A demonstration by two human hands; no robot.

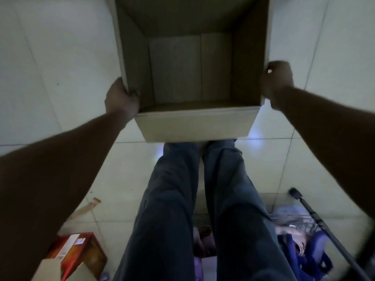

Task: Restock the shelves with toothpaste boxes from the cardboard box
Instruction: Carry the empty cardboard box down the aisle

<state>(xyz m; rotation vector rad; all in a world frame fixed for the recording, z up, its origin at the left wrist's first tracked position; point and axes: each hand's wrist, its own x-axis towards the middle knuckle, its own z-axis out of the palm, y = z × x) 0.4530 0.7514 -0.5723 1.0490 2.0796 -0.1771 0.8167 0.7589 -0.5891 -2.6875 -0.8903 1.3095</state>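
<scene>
Cardboard box (194, 124) open-topped, brown, plain inside, between both hands.

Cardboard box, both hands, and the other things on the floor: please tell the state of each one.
cardboard box: open at top, looks empty, held up.
left hand: gripping the box's left wall.
right hand: gripping the box's right wall.
red carton: lying on the floor.
black pole: leaning at a slant.

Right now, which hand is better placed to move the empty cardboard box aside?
Neither alone: the left hand and right hand each grip an opposite top edge of the cardboard box. Left, slightly: its fingers wrap over the rim.
</scene>
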